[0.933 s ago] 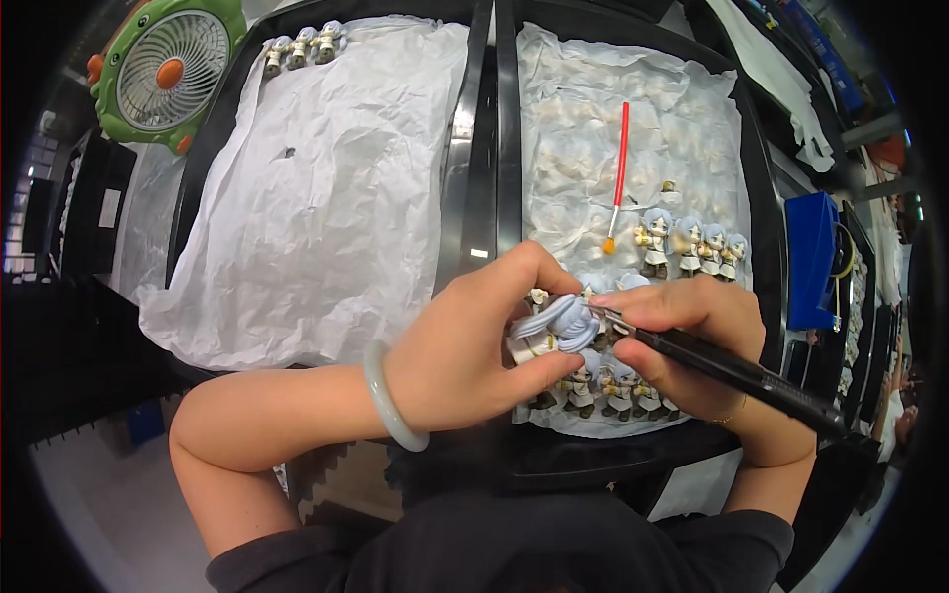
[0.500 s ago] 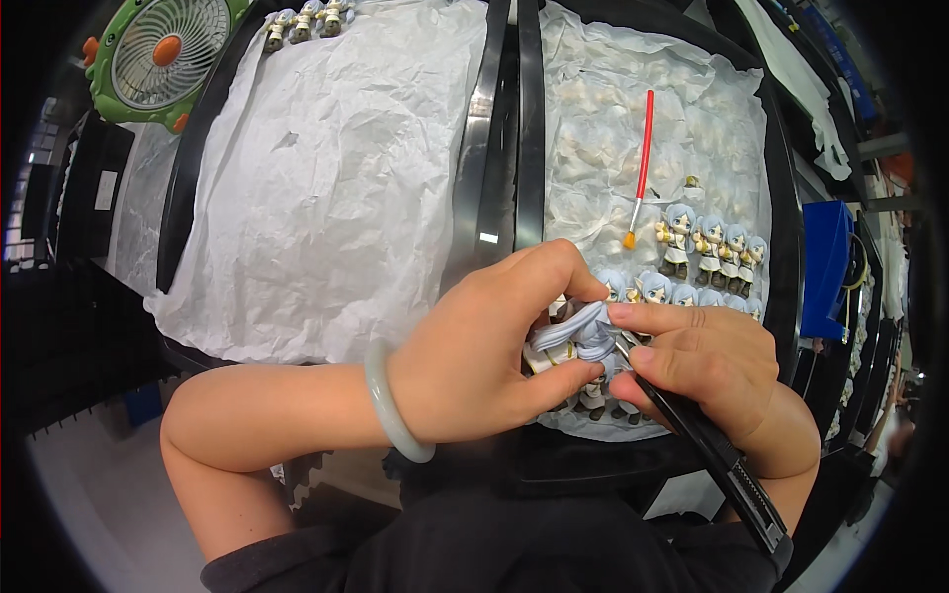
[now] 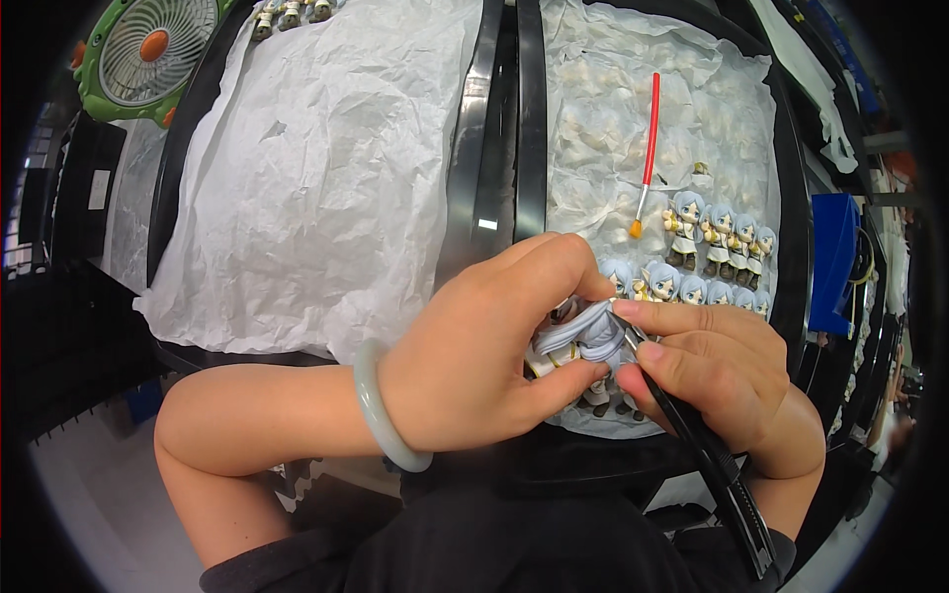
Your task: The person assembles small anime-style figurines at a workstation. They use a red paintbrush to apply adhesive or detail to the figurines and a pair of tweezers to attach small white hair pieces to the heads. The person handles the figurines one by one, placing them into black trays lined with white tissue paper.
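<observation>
My left hand (image 3: pixel 484 346), a pale bangle on its wrist, is closed around a small figurine (image 3: pixel 593 329) with pale blue-grey hair. Its thumb and index finger pinch the figurine from both sides. In my right hand (image 3: pixel 717 371) is a black utility knife (image 3: pixel 704 445), its handle slanting down toward my sleeve. The knife's metal end meets the hair, and my right fingertips touch the figurine there too. Just beyond my hands, several similar figurines (image 3: pixel 660 282) lie in a row on paper; a few more lie below, partly hidden by my hands.
Another row of figurines (image 3: pixel 684 227) lies farther back on the right-hand paper-lined tray. A red-handled brush (image 3: pixel 651 128) rests there. To the left, a second tray carries crumpled white paper (image 3: pixel 316 188) and a few figurines (image 3: pixel 289 14). A green fan (image 3: pixel 148 54) and blue bin (image 3: pixel 833 262) flank them.
The whole view has shifted slightly. Both hands keep their grips on the figurine and the knife, and the knife handle has swung a little steeper.
</observation>
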### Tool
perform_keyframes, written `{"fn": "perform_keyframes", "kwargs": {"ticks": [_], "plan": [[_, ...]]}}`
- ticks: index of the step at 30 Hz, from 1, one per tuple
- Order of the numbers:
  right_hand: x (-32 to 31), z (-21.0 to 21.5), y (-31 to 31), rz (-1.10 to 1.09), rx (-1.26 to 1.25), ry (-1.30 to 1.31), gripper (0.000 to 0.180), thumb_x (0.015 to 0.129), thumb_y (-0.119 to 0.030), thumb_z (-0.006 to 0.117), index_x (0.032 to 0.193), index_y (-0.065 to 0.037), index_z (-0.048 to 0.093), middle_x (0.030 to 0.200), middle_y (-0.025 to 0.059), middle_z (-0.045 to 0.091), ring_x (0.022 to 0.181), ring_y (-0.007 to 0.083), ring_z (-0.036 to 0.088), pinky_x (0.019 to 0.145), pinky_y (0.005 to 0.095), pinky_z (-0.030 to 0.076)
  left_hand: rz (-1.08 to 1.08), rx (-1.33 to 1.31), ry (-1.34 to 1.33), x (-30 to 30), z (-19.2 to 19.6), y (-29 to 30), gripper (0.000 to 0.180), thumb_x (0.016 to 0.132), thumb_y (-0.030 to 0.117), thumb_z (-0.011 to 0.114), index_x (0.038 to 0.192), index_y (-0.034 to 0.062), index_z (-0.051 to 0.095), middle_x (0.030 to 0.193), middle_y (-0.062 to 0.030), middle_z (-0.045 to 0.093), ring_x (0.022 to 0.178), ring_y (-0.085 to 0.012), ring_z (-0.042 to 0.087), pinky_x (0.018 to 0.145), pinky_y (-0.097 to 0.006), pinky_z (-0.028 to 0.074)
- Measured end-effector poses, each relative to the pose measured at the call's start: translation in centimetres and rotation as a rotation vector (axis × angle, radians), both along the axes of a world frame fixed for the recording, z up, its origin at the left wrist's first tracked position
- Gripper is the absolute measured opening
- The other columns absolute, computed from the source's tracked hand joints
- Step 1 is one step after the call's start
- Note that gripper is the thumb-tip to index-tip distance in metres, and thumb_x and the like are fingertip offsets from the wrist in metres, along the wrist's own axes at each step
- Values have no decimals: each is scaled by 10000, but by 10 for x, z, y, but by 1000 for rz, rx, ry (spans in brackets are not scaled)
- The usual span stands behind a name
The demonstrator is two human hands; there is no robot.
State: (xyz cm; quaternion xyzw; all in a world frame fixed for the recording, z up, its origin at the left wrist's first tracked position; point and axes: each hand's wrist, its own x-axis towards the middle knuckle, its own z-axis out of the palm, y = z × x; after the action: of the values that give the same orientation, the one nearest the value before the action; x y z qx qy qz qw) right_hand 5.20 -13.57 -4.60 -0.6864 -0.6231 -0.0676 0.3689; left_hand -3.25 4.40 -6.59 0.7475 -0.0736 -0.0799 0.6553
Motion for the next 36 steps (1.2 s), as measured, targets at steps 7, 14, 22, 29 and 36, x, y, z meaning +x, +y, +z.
{"fn": "perform_keyframes", "kwargs": {"ticks": [7,14,22,29,36], "plan": [[0,2,-1,25,-32,18,191,688,-87,719,762,-18,557,569,50,567,698,229,657,465,248,485,4,16,-40,1,-3,0,356,737,13,648,1027,-34,447,972,-92,476,857,-134,550,736,-258,484],[-2,0,0,-16,-16,25,190,691,-87,717,767,-18,557,569,51,571,702,229,659,470,251,490,-11,33,-49,1,-2,1,368,731,15,654,1030,-33,445,965,-94,477,853,-134,554,714,-248,482],[0,1,1,22,-21,40,185,689,-73,716,761,-13,556,564,56,569,688,225,659,475,255,508,-14,41,-46,1,-1,1,369,731,20,657,1028,-34,443,955,-93,481,836,-127,559,700,-242,476],[-2,1,0,-51,-33,124,206,675,-73,732,771,-16,559,607,75,589,668,231,657,540,280,531,-17,51,-51,2,-2,1,373,732,29,662,1027,-35,444,956,-98,485,855,-129,557,711,-243,475],[13,14,-15,-158,-65,422,245,675,-58,716,891,-7,611,785,104,648,694,231,651,626,278,523,-40,-66,17,3,7,4,387,727,31,662,1057,-32,468,1007,-113,512,905,-149,552,782,-262,457]]}}
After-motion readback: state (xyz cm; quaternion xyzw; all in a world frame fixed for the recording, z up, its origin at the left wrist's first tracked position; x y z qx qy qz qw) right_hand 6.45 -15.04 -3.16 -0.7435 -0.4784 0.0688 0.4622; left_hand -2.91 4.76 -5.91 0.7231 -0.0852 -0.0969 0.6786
